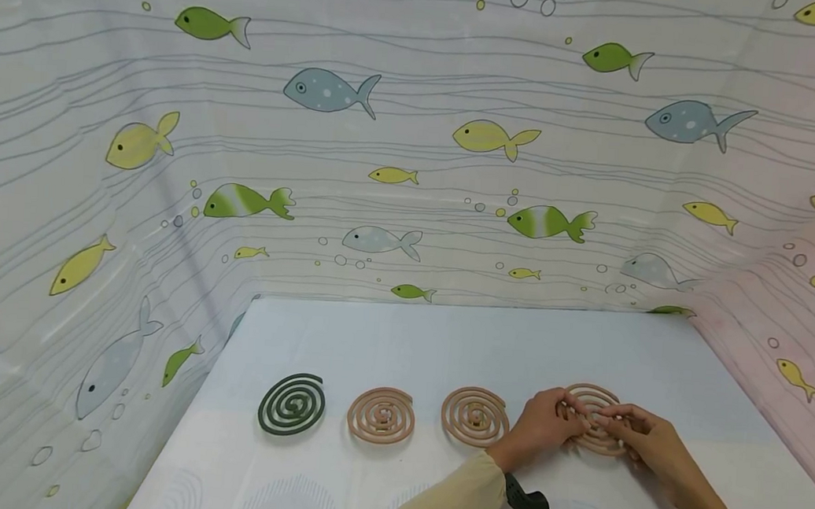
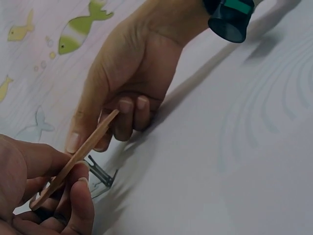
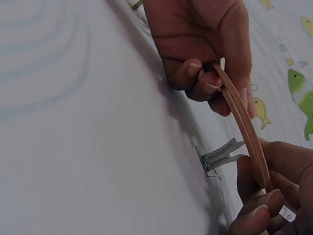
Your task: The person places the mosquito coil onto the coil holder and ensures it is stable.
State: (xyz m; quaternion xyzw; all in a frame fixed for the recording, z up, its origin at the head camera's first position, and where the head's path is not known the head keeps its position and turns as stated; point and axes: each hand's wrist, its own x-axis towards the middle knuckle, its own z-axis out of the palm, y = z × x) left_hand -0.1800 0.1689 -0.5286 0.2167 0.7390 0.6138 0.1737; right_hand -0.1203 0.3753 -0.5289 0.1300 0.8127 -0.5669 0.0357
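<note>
A tan spiral coil (image 1: 591, 397) at the right end of a row is lifted just off the white table (image 1: 401, 341). My left hand (image 1: 558, 413) pinches its left edge and my right hand (image 1: 614, 420) pinches its right edge. In the left wrist view the coil (image 2: 80, 152) shows edge-on and tilted between my left hand (image 2: 58, 191) and my right hand (image 2: 117, 117). A small folded metal stand (image 2: 101, 177) sits on the table under it. The right wrist view shows the same coil (image 3: 244, 122), stand (image 3: 220, 156), my right hand (image 3: 266, 200) and my left hand (image 3: 205, 83).
Three more coils lie flat in the row: a dark green one (image 1: 292, 403) at the left and two tan ones (image 1: 381, 415) (image 1: 475, 415). A fish-patterned curtain (image 1: 415, 145) walls in the table at the back and both sides.
</note>
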